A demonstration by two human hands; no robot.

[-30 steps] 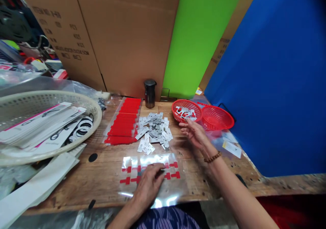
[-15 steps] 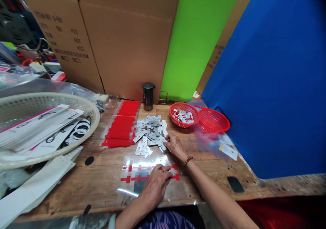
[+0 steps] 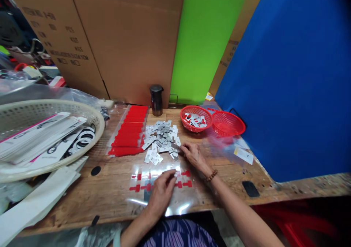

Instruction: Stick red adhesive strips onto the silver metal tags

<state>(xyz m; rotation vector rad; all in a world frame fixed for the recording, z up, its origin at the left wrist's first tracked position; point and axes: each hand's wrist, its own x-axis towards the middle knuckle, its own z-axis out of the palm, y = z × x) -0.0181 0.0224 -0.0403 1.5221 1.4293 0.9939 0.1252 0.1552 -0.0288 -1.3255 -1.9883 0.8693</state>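
My right hand (image 3: 194,155), with a beaded bracelet at its wrist, pinches a small grey metal piece (image 3: 176,146) at the right edge of a pile of grey and white pieces (image 3: 163,135). Below the pile lies a clear plastic sheet (image 3: 181,199) bearing two rows of red T-shaped stickers (image 3: 135,188). Over the middle of this sheet rests my left hand (image 3: 161,192), thumb and fingers bent toward each other. Whether anything is between its fingertips is too small to tell. Sheets of red stickers (image 3: 130,130) lie stacked left of the pile.
A red basket (image 3: 196,119) holds red and white pieces; another red basket (image 3: 228,124) adjoins it. A dark jug (image 3: 156,100) stands behind the pile. At the left is a large cream basket (image 3: 100,126) with cards. Cardboard, green and blue panels (image 3: 287,86) rise behind.
My right hand has drawn slightly away from the pile, with a grey piece now showing at its fingertips. My left hand has shifted left on the sheet, its fingers more bent. The view has shifted slightly.
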